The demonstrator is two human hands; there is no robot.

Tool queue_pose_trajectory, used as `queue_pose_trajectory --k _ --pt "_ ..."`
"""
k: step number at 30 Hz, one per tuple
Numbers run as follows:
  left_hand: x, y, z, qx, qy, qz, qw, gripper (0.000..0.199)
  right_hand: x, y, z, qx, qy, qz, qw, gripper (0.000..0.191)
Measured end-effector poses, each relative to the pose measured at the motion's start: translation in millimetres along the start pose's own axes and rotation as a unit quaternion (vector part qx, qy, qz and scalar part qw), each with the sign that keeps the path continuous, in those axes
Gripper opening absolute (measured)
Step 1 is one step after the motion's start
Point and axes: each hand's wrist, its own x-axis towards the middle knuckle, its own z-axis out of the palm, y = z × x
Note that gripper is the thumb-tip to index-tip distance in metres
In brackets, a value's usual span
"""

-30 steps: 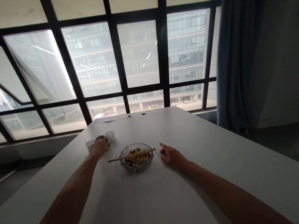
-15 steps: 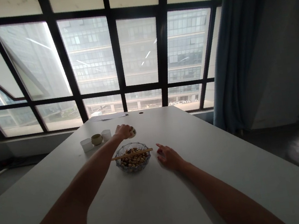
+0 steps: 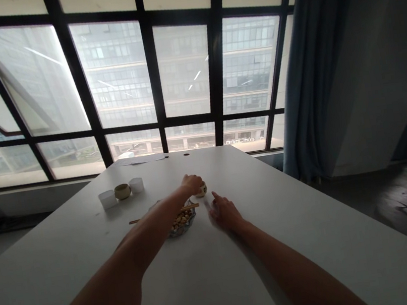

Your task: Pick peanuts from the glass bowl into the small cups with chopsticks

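Note:
My left hand (image 3: 192, 184) reaches across the table, closed on a small cream cup with a dark marking (image 3: 203, 190). Below that arm is a glass bowl (image 3: 180, 230) of what look like nuts in shells (image 3: 183, 219); the forearm hides its left part. Chopsticks (image 3: 192, 206) lie across the bowl's rim, their middle hidden by the arm. Just right of the bowl, my right hand (image 3: 225, 211) rests low over the table with its fingers apart and nothing in them. Its index finger points toward the cup, a short gap away.
On the left of the white table (image 3: 275, 223) stand a yellowish cup (image 3: 122, 191) and two white cups, one to its left (image 3: 107, 199) and one to its right (image 3: 136, 185). A flat white sheet (image 3: 139, 159) lies at the far edge. Windows and a blue curtain (image 3: 303, 81) are beyond.
My left hand has carried the small cup to the right and slightly lower, past the bowl toward my right hand. My left forearm now covers part of the bowl. The view has shifted slightly.

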Motion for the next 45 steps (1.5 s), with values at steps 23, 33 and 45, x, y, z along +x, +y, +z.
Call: queue_pose_trajectory --k 23,33,45 --pt "-95.9 -232.0 51.1 -0.034 -0.005 -0.365 0.930 0.039 0.6 0.1 3.5 -0.043 -0.003 -0.015 0.999 0.064" --pt "-96.9 -230.3 46.8 -0.048 -0.026 -0.283 0.958 0.037 -1.5 -5.2 -2.4 -0.054 -0.016 -0.001 0.998 0.064" --pt "-26.8 -135.5 23.4 -0.111 -0.015 -0.150 0.982 0.041 -1.8 -6.5 -2.9 -0.040 -0.015 -0.003 0.999 0.064"
